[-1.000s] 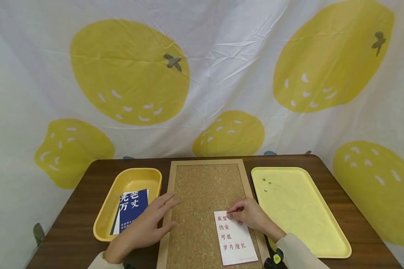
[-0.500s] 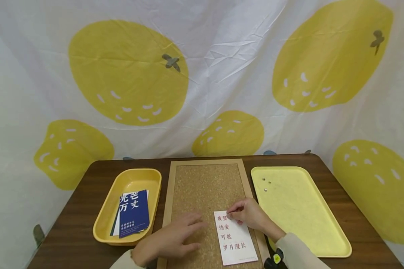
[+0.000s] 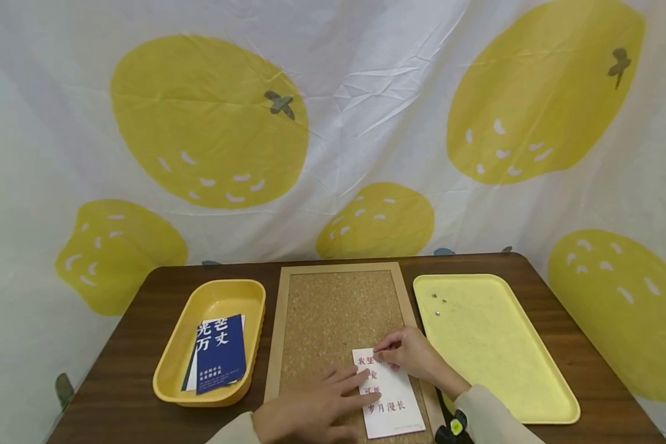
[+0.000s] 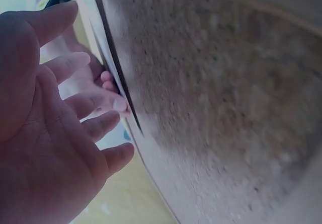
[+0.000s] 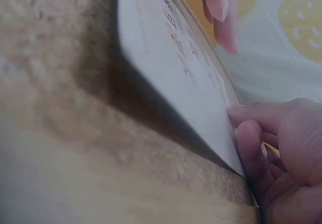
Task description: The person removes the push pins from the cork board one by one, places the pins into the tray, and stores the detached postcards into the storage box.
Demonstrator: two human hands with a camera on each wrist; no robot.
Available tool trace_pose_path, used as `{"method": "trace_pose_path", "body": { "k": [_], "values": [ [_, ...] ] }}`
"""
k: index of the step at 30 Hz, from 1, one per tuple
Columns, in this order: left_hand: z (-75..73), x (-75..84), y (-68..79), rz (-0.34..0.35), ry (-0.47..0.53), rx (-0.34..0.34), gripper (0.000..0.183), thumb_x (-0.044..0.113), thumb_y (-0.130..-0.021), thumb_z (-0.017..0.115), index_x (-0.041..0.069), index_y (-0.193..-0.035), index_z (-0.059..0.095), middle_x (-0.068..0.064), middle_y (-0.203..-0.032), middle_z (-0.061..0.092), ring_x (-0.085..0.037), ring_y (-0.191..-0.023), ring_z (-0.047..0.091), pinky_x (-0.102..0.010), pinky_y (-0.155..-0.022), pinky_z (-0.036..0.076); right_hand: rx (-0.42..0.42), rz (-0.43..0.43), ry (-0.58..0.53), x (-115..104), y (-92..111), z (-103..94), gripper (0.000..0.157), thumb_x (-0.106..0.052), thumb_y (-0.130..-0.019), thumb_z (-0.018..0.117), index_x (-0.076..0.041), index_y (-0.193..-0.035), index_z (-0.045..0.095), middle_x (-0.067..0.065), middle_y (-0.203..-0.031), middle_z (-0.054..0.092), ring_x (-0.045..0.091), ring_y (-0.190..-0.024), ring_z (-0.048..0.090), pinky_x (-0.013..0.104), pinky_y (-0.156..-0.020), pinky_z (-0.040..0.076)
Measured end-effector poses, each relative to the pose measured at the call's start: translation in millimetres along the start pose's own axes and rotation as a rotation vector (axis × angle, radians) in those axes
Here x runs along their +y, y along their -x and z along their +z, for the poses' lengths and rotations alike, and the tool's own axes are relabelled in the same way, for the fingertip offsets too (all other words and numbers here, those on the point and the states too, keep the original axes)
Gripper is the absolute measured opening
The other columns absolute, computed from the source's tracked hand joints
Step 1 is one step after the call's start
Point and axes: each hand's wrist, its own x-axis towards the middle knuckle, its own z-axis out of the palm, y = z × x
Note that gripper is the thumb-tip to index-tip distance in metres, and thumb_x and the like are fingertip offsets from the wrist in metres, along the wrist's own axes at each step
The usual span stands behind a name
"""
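Note:
A white card (image 3: 391, 413) with red Chinese writing lies on the framed corkboard (image 3: 338, 308), near its lower right. My right hand (image 3: 413, 354) is at the card's top edge, thumb and forefinger pinched together against its face; the small thing between those fingertips is hidden. In the right wrist view, the card (image 5: 176, 68) stands slightly off the cork at its near edge, casting a shadow. With fingers spread, my left hand (image 3: 322, 404) reaches over the card's left side, fingertips overlapping the writing. Its palm (image 4: 55, 128) and loose fingers hold nothing in the left wrist view.
To the left, a deep yellow basket (image 3: 172, 364) contains a blue card (image 3: 222, 351) with white writing, on top of other cards. A pale yellow tray (image 3: 499, 351) at the right bears several small metal pins (image 3: 438, 314). A lemon-print cloth (image 3: 377, 135) hangs behind the table.
My left hand has moved right, from beside the basket across the corkboard to over the card's left side. The right hand has stayed at the card's top edge.

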Motion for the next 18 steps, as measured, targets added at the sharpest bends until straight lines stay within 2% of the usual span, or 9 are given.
{"method": "trace_pose_path", "body": {
  "k": [4,9,13,18],
  "values": [
    [3.3,0.8,-7.4,0.044,-0.048,0.000,0.058,0.054,-0.103,0.038,0.031,-0.156,0.031,0.000,-0.164,0.025,-0.022,-0.151,0.022,-0.049,-0.119,0.026,-0.002,-0.008,-0.012,0,0,-0.6,0.003,-0.009,-0.086,0.076,-0.008,-0.086,0.079,-0.004,-0.071,0.068,0.006,-0.052,0.054,0.020,-0.046,0.046],
    [6.7,1.0,-11.9,0.033,-0.105,-0.040,0.057,0.056,-0.103,0.037,0.037,-0.155,0.030,0.002,-0.163,0.026,-0.019,-0.150,0.023,-0.046,-0.120,0.026,-0.004,-0.012,-0.018,-1,0,-0.5,0.004,-0.007,-0.085,0.076,-0.009,-0.087,0.079,-0.002,-0.071,0.068,0.008,-0.053,0.054,0.021,-0.046,0.046],
    [6.8,1.6,-11.5,0.037,-0.151,-0.051,0.057,0.055,-0.102,0.040,0.037,-0.156,0.029,0.000,-0.163,0.026,-0.020,-0.150,0.023,-0.044,-0.120,0.026,0.002,-0.016,-0.011,0,0,-0.1,0.004,-0.007,-0.086,0.076,-0.009,-0.087,0.079,-0.002,-0.071,0.068,0.007,-0.053,0.054,0.021,-0.046,0.046],
    [7.2,1.2,-13.0,0.023,-0.131,-0.090,0.058,0.057,-0.102,0.037,0.039,-0.156,0.026,0.000,-0.164,0.023,-0.020,-0.151,0.020,-0.045,-0.120,0.025,0.010,-0.034,-0.003,2,1,0.8,0.004,-0.007,-0.086,0.076,-0.009,-0.087,0.079,-0.003,-0.072,0.067,0.006,-0.053,0.054,0.021,-0.046,0.047]
  ]
}}
